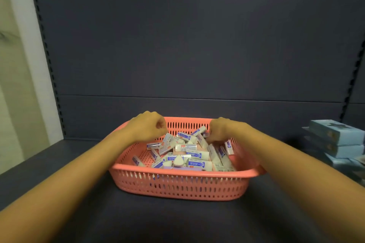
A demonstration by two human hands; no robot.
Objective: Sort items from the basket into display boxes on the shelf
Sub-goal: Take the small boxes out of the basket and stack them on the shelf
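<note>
Pink basket [183, 172]: plastic, with slotted walls; stands on the shelf [177, 217] at lower centre of the frame, long side facing the camera.
Erasers [194, 154]: small white blocks in blue-printed sleeves, heaped loosely inside the basket, mostly toward its centre and right; a few pale pink and lilac pieces lie among them. Part of the basket floor shows at its left.
Left hand [148, 126]: above the basket's rear left corner, fingers curled into a fist; nothing is visible in it.
Right hand [219, 130]: over the rear right of the basket, fingers curled downward with the tips at the top of the eraser heap. Whether they grip an eraser cannot be told.
Boxes [335, 138]: light blue cardboard, stacked at the right edge of the frame on the same shelf, well apart from the basket.
Shelf: dark grey, flat surface, filling the lower frame.
Back panel [197, 45]: dark grey, upright behind the basket, with slotted uprights at both sides.
Wall [15, 65]: pale, at the left edge of the frame.
</note>
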